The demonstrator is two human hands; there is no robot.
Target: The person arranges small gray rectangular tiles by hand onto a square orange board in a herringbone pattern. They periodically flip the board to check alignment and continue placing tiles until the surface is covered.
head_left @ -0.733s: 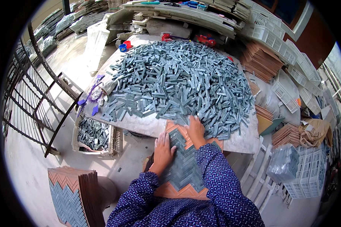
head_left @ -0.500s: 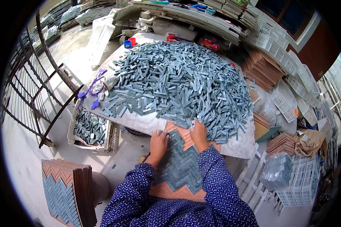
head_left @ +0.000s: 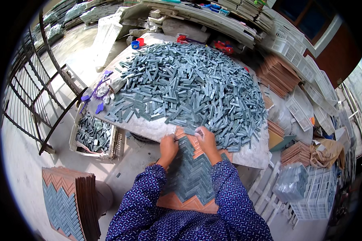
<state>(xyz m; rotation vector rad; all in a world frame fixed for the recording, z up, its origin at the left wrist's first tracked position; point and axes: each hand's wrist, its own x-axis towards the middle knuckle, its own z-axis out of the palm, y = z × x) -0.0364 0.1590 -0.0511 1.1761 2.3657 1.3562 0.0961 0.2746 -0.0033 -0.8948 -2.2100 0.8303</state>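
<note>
Cluttered workshop, a round table (head_left: pixel 149 126) heaped with grey-blue tile strips (head_left: pixel 189 86).

An orange tray (head_left: pixel 189 176) of herringbone-laid strips lies at 6 o'clock on the person's lap, its top against the table edge. Left hand (head_left: pixel 168 146) rests on the tray, fingers curled together; right hand (head_left: pixel 206 140) pinches a strip at the pile's edge. Finished trays (head_left: pixel 68 201) stack at 8 o'clock, a crate (head_left: pixel 93 134) of strips at 9.

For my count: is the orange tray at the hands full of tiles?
Not full. Grey tiles cover the orange tray's middle; bare orange shows at its ends.

A mosaic tile workshop: heaped grey tile strips (head_left: pixel 189 92), stacked moulds (head_left: pixel 70 201), crates (head_left: pixel 317 197).
</note>
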